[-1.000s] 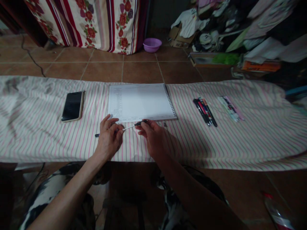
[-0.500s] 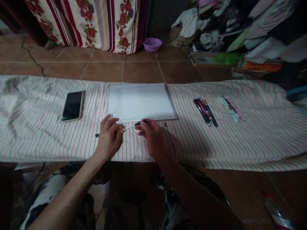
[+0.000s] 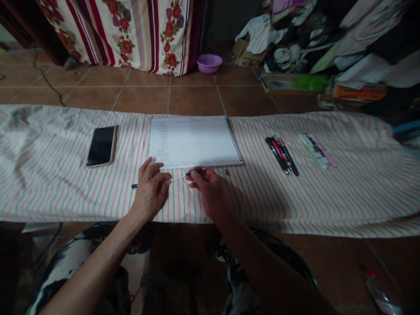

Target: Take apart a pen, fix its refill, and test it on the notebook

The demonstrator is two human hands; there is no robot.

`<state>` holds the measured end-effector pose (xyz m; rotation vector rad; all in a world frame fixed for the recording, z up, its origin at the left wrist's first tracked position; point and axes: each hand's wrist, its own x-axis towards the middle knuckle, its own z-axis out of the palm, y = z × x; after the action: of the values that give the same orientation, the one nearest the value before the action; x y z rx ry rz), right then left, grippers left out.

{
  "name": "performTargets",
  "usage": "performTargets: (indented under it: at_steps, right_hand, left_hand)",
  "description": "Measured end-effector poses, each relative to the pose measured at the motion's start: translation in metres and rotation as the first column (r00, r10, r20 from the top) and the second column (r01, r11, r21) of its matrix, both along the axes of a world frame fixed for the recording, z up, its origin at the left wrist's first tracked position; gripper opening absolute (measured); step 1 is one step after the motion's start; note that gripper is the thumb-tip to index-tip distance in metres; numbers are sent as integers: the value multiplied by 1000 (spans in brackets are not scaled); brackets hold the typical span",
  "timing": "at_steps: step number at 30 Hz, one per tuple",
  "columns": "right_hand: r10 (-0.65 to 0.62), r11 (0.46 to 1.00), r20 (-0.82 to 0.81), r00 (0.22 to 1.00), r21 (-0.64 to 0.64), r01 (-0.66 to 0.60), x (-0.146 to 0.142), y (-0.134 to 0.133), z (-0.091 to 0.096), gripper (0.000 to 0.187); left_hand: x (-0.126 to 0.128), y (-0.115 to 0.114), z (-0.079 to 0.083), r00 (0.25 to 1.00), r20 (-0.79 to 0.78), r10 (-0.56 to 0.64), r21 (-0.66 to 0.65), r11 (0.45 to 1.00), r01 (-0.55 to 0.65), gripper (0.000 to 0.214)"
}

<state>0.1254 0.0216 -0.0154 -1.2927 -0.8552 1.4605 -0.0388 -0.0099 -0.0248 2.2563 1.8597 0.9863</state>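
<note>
My left hand [image 3: 151, 188] is closed in a pinch on one end of a thin white stick, which looks like a pen refill [image 3: 177, 178]. Its other end meets a black pen part [image 3: 194, 171] pinched in my right hand [image 3: 210, 186]; whether it goes inside cannot be made out. From under my left hand pokes the end of a black pen piece [image 3: 134, 186], lying on the striped cloth. Just beyond both hands is a spiral notebook [image 3: 198, 142], open at a mostly blank page with a printed column on the left.
A phone [image 3: 102, 146] lies on the striped cloth [image 3: 65, 183] to the left. Several pens [image 3: 282, 155] and a pastel pack [image 3: 317, 151] are on the right. Beside my right hand sits a small dark object [image 3: 226, 172]. A purple basin [image 3: 209, 64] stands on the tiled floor beyond.
The view has shifted slightly, so everything sits a little lower in the picture. Both hands keep their hold on the refill and the black pen part, with hardly any movement.
</note>
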Motion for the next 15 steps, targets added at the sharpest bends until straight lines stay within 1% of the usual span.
performTargets:
  at_steps: [3,5,6,9,10,12,15]
  right_hand:
    - [-4,1000,11,1000,14,4,-1,0,-2,19]
    - [-17,1000,-5,1000,9,17,-2,1,-3,19]
    - [-17,1000,-9,1000,6,17,-2,1,-2,18]
    - [-2,1000,-5,1000,0,2,-2,1,-1,17]
    - [-3,1000,-6,1000,-5,3,-2,1,-1,17]
    - [-11,1000,-13,1000,-11,11,-2,2,-2,17]
    - [-6,1000,-13,1000,7,6,-2,1,-3,19]
  left_hand:
    - [-3,-2,3,1000,9,-16,2,1000,16,13]
    - [-10,-3,6,1000,16,-27,20,999,27,14]
    - [-15,-4,8,1000,16,-10,47,999,9,14]
    - [-34,-7,10,992,18,128,70,989,-129,12]
    - [-39,-7,10,988,12,157,84,984,-158,11]
    - [-46,-8,9,983,5,182,84,980,-182,10]
    - [-45,-9,5,985,8,171,73,983,-171,8]
